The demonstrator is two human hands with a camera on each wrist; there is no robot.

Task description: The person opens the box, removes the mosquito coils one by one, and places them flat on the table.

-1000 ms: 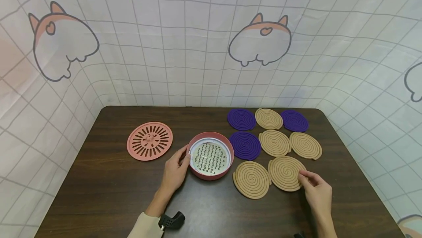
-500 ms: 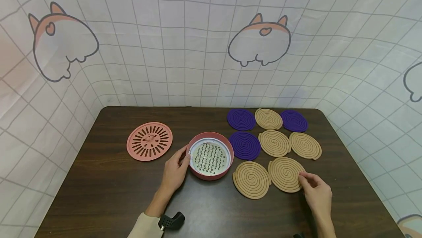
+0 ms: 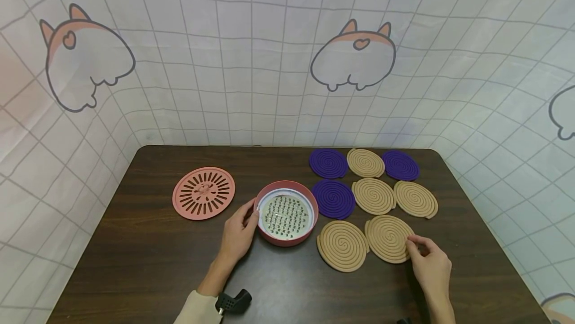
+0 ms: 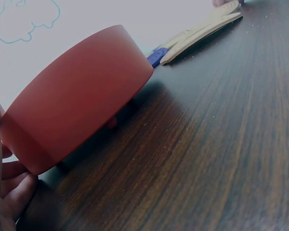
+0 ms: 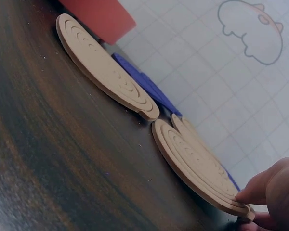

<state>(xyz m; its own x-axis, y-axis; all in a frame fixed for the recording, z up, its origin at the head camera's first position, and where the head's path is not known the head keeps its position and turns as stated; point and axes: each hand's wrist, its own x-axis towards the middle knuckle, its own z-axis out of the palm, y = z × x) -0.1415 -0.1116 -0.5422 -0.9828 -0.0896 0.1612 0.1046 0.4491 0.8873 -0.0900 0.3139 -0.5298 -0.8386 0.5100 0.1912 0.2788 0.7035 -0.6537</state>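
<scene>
My left hand (image 3: 239,233) grips the left side of a round red mosquito coil holder (image 3: 313,234), which has a white ring and a spiked metal plate inside. In the left wrist view the holder (image 4: 86,91) appears from its side, with fingers curled under its lower edge. A tan mosquito coil (image 3: 389,239) lies at the front right, and my right hand (image 3: 432,264) pinches its right edge between thumb and fingers. The right wrist view shows that pinch at the end of the tan coil (image 5: 192,163). Another tan coil (image 3: 343,245) lies just left of it.
Behind these lie purple coils (image 3: 333,199) and several more tan coils (image 3: 374,195), close together. A pink slotted lid (image 3: 204,209) lies at the left of the dark wooden table (image 3: 135,264). A patterned white curtain (image 3: 269,64) surrounds the table's back and sides.
My right hand has shifted very slightly left and nearer, still pinching the tan mosquito coil's edge. The left hand and the holder have stayed put.
</scene>
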